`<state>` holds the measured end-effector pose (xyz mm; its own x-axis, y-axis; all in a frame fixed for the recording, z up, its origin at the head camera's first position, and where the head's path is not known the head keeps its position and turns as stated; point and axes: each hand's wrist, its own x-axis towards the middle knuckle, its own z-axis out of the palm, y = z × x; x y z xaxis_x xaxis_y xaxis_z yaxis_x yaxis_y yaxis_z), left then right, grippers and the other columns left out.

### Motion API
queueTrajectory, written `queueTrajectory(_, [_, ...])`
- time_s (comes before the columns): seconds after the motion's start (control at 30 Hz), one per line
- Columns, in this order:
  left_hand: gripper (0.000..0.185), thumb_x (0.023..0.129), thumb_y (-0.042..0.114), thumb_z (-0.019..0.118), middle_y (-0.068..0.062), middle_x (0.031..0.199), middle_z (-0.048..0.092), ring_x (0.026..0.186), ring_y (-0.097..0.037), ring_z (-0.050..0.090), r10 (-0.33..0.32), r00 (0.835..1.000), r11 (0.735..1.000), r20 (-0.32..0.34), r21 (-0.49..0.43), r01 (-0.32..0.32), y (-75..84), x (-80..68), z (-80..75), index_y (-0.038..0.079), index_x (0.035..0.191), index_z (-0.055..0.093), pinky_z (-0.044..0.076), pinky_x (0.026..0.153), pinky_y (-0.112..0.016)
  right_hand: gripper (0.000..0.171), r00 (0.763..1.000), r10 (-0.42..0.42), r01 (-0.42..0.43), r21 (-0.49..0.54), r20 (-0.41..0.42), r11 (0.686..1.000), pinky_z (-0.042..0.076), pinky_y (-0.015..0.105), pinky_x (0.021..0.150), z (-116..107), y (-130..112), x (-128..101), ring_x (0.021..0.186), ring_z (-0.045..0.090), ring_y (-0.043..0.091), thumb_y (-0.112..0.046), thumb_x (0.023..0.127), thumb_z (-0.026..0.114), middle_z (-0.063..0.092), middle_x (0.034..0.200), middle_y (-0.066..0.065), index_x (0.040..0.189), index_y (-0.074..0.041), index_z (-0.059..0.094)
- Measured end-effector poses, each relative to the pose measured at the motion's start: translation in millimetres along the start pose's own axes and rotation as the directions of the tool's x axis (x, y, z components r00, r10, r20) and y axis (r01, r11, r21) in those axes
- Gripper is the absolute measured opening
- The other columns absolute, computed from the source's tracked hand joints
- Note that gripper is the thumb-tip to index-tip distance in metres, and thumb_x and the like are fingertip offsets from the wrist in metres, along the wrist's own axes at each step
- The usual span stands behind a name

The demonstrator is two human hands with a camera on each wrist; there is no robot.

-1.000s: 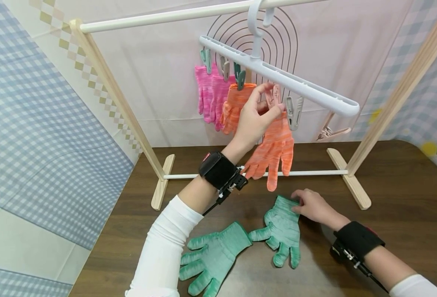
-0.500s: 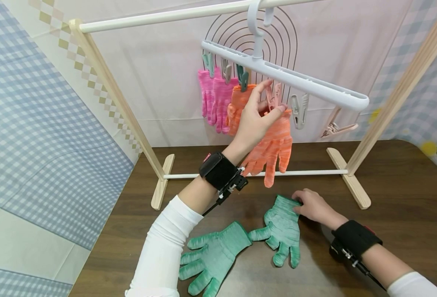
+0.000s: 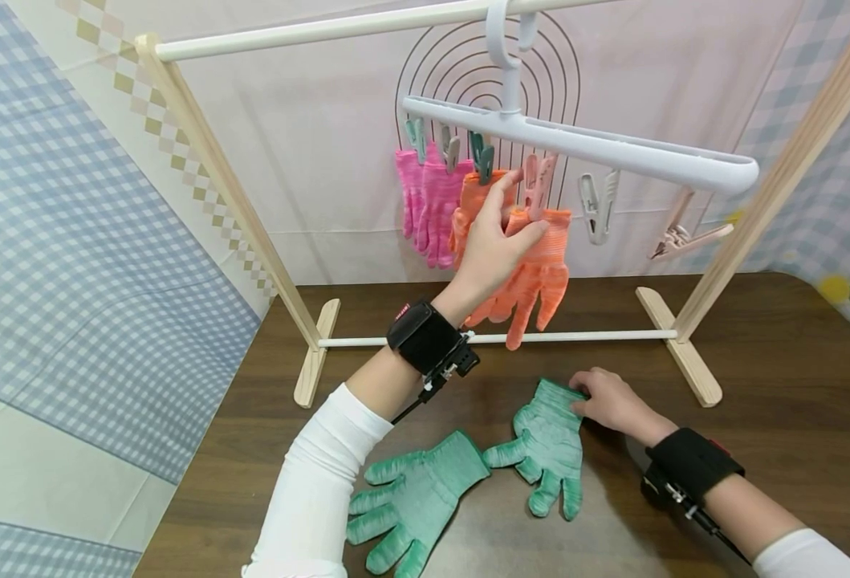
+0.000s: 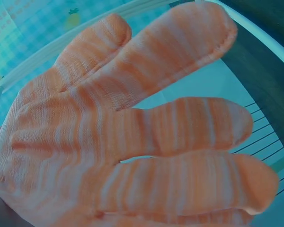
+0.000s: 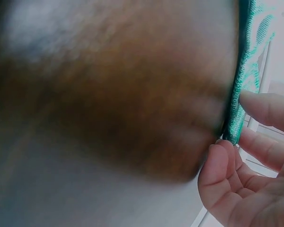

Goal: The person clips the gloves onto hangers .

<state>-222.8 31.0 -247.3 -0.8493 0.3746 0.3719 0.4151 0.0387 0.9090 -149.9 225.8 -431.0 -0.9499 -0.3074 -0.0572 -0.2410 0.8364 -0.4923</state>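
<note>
My left hand (image 3: 493,249) is raised at the hanging orange glove (image 3: 543,241), its thumb and index finger spread beside the pink clothespin (image 3: 536,185) that grips the cuff. In the left wrist view the glove (image 4: 109,137) fills most of the picture, fingers dangling. A second orange glove (image 3: 477,193) hangs from a dark green clothespin (image 3: 482,156), partly behind my hand. My right hand (image 3: 616,405) pinches the cuff edge of a green glove (image 3: 551,441) lying on the table; the right wrist view shows my fingertips (image 5: 253,101) at that cuff (image 5: 236,113). Another green glove (image 3: 420,498) lies to its left.
The white clip hanger (image 3: 598,148) hooks over the rack's top rail (image 3: 323,30). Pink gloves (image 3: 435,209) hang at its left end. A grey clothespin (image 3: 598,209) and a pale pink one (image 3: 685,233) hang at the right. Wooden rack legs stand on the brown table (image 3: 778,345).
The hanger has turned, its right end swinging right and nearer, its pegs and gloves shifting. My left fingers have parted from the pink clothespin. My right hand stays at the green glove.
</note>
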Motion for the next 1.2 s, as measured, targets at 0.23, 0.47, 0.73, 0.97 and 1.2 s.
queueTrajectory(0.23, [0.057,0.087,0.011,0.054,-0.012,0.099,0.058,0.063,-0.011,0.042,0.007,1.000,0.999,0.018,-0.042,-0.006,-5.4,-1.9,-1.7,0.020,0.136,0.027,0.035,0.055,-0.020,0.027,1.000,0.008,-0.008,-0.008,0.000,1.000,0.040,0.031,0.058,0,-2,0,0.069,0.047,0.018,-0.010,0.074,0.066,0.053,0.081,0.012,0.096,0.005,0.060])
queueTrajectory(0.47, [0.055,0.086,0.014,0.055,-0.003,0.080,0.049,0.056,-0.013,0.033,0.004,1.000,1.000,0.011,-0.001,-0.004,-9.3,-2.9,-1.9,0.018,0.135,0.031,0.034,0.056,-0.020,0.027,1.000,0.005,-0.005,-0.001,0.001,1.000,0.040,0.032,0.059,1,-1,1,0.070,0.048,0.019,-0.009,0.074,0.066,0.054,0.081,0.013,0.096,0.006,0.060])
queueTrajectory(0.73, [0.049,0.085,0.015,0.057,-0.002,0.074,0.044,0.065,-0.011,0.038,0.016,1.000,0.997,0.013,0.077,-0.017,-10.6,-4.7,-3.2,0.016,0.130,0.038,0.031,0.060,-0.018,0.026,1.000,-0.005,0.005,0.000,-0.010,1.000,0.039,0.030,0.059,1,1,4,0.069,0.047,0.018,-0.008,0.074,0.066,0.054,0.080,0.011,0.096,0.006,0.060])
queueTrajectory(0.97, [0.048,0.085,0.012,0.057,-0.009,0.106,0.057,0.083,-0.011,0.049,-0.009,0.999,0.996,0.033,0.091,0.006,4.3,-13.5,-3.8,0.011,0.129,0.039,0.039,0.070,-0.013,0.026,1.000,-0.009,0.009,0.006,-0.011,1.000,0.039,0.030,0.059,2,1,4,0.069,0.047,0.017,-0.008,0.074,0.066,0.054,0.080,0.011,0.095,0.006,0.060])
queueTrajectory(1.2, [0.050,0.084,0.016,0.058,-0.005,0.112,0.054,0.095,-0.010,0.049,0.016,0.999,0.988,0.045,0.153,-0.022,-4.7,-11.7,-3.7,0.015,0.130,0.039,0.039,0.080,-0.013,0.025,1.000,-0.003,0.003,0.009,-0.007,1.000,0.040,0.031,0.059,1,1,4,0.070,0.048,0.018,-0.009,0.074,0.066,0.055,0.081,0.011,0.094,0.005,0.061])
